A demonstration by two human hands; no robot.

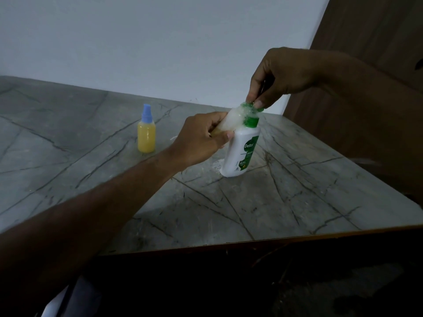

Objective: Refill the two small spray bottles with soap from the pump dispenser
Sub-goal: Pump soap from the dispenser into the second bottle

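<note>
While the soap dispenser (240, 152) stood on the grey marble table (297, 191), the right hand (281, 74) pinched its green pump head (253, 106) from above, thumb and fingers closed on it. Just below those fingertips, the left hand (201, 138) curled round a small clear bottle (231, 120), tilted with its mouth apparently at the nozzle; foam blurred that spot. Well left of the left fingers stood a yellow-filled spray bottle (146, 133) with a blue cap.
</note>
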